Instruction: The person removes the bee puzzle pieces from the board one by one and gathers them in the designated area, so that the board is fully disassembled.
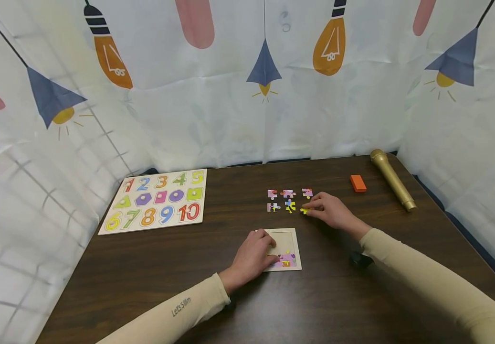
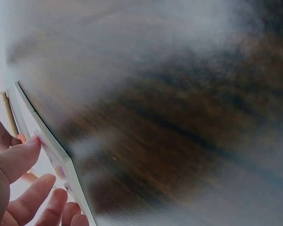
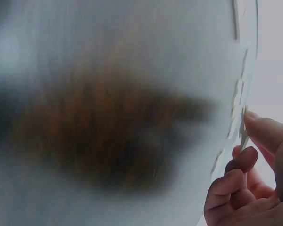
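right hand pinching yellow puzzle piece right of loose pieces | left hand resting, fingers apart, on puzzle tray | piece probably handling light, stiff; edges seemingly offering best hold

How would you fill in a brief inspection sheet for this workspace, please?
Surface: dark brown, wood-grained table, some glare.
Job's things: pale, rectangular, wooden-looking tray, partly filled; five loose, multicoloured jigsaw pieces lie beyond it.
Clutter: cream, rectangular number-and-shape board; small orange rectangular block; gold, microphone-shaped object.
Hands: left hand rests on the tray; right hand pinches a small yellow jigsaw piece.
Cables: nothing seen.
Surroundings: white curtain printed with lamps and bulbs.
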A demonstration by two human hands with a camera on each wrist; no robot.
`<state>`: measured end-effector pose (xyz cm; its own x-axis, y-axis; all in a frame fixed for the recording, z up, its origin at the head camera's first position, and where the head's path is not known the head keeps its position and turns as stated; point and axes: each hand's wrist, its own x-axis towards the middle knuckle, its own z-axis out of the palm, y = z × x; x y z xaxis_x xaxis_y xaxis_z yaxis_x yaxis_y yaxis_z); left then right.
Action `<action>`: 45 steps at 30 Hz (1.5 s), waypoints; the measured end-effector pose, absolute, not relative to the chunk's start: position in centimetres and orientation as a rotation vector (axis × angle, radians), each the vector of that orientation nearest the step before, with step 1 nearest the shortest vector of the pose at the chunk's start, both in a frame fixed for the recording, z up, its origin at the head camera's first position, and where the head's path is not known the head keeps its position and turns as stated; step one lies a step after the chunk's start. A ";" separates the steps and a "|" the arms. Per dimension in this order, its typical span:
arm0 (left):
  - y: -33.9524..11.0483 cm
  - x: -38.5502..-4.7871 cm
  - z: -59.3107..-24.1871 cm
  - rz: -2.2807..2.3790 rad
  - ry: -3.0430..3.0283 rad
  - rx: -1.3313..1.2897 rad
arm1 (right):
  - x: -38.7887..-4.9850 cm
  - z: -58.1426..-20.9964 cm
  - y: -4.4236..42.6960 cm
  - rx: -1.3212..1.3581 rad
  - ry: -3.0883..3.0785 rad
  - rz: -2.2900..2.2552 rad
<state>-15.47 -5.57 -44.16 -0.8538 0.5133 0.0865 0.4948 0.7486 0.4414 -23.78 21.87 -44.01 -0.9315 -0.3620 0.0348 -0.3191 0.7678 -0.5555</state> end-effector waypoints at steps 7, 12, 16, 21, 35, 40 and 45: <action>-5.6 -15.4 -44.0 0.688 2.922 0.873 | -25.6 -44.1 23.0 -0.590 2.888 -0.810; -5.6 -15.4 -44.2 0.679 2.926 0.883 | -26.2 -44.3 23.0 -0.631 2.888 -0.739; -5.5 -15.4 -44.2 0.670 2.925 0.873 | -26.5 -44.4 22.9 -0.665 2.899 -0.673; -5.5 -15.4 -44.2 0.662 2.924 0.867 | -26.5 -44.5 23.1 -0.723 2.925 -0.615; -5.5 -15.4 -44.2 0.684 2.918 0.870 | -26.2 -44.8 23.1 -0.834 2.978 -0.588; -5.5 -15.4 -44.2 0.690 2.916 0.863 | -26.2 -44.7 23.1 -0.810 2.964 -0.601; -5.5 -15.4 -44.2 0.685 2.911 0.857 | -26.3 -44.7 23.0 -0.803 2.957 -0.612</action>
